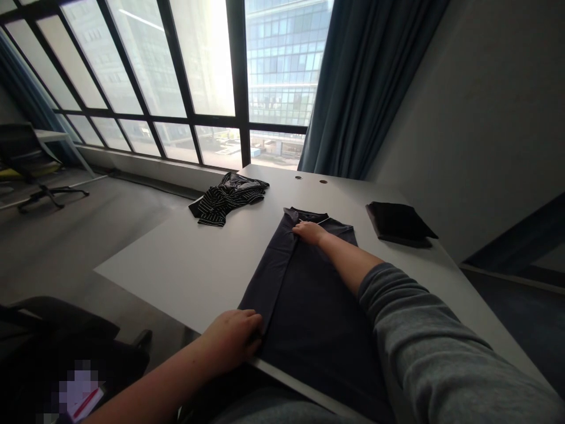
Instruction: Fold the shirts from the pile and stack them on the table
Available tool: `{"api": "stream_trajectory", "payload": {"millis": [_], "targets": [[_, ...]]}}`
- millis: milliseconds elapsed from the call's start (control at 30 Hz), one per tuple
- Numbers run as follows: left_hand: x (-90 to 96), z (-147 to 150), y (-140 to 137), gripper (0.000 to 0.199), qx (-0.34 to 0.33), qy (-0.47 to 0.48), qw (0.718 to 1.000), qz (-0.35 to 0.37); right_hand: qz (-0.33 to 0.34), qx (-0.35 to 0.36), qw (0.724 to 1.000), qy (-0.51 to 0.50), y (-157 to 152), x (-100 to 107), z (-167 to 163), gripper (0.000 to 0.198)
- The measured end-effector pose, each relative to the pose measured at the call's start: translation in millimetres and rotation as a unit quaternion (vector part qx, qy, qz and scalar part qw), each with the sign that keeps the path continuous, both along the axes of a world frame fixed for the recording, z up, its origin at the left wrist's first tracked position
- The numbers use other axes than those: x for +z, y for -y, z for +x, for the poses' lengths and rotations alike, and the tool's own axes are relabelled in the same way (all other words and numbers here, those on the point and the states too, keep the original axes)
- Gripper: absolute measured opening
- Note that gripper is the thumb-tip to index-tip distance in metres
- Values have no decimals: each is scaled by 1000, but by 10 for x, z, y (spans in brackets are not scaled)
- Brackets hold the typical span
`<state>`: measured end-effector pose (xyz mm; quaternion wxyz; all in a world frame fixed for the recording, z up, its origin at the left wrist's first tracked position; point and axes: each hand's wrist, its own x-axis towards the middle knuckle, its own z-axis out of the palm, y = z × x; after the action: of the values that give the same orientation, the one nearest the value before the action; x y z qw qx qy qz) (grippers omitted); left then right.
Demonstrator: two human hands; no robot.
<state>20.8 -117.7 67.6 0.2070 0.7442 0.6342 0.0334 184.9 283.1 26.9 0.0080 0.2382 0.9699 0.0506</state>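
Observation:
A dark navy shirt (pixel 318 300) lies on the white table (pixel 176 265), its collar toward the far side and its hem at the near edge. Its left side is folded inward in a long strip. With curled fingers, my left hand (pixel 236 333) grips the near left corner of that strip; the fingertips are partly hidden. My right hand (pixel 310 232) reaches across the shirt and is closed on the cloth of the fold just below the collar. The grey sleeve on my right arm covers part of the shirt's right side.
A crumpled black striped garment (pixel 227 197) lies at the table's far left. A folded black cloth (pixel 399 224) sits near the right edge. Dark office chairs (pixel 30 159) stand to the left, one close by. Windows and a blue curtain (pixel 362 76) are behind the table.

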Motion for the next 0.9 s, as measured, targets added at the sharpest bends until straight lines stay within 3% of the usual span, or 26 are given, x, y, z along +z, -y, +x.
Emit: {"api": "stream_trajectory", "payload": {"millis": [167,333,433,567,733,900], "targets": [[-21,-51,-12,11,-12,28,1000,-6,-48,-98,992,-63,-132,-59,1,33],[-187,-178,-145,21,15,21,995,94,-100,-252,952,-139,-422,-99,-215,31],[-364,-263,-230,30,-22,0,989,147,-144,-313,923,-169,-622,-136,-382,42],[-558,-369,-253,49,-80,-19,983,162,-186,-350,897,-194,-868,-171,-546,45],[-627,-408,-190,56,-85,-39,985,146,-161,-367,891,-213,-1096,-225,-611,28],[-659,-407,-159,59,-81,-46,984,152,-94,-377,896,-217,-1161,-336,-600,35]]}}
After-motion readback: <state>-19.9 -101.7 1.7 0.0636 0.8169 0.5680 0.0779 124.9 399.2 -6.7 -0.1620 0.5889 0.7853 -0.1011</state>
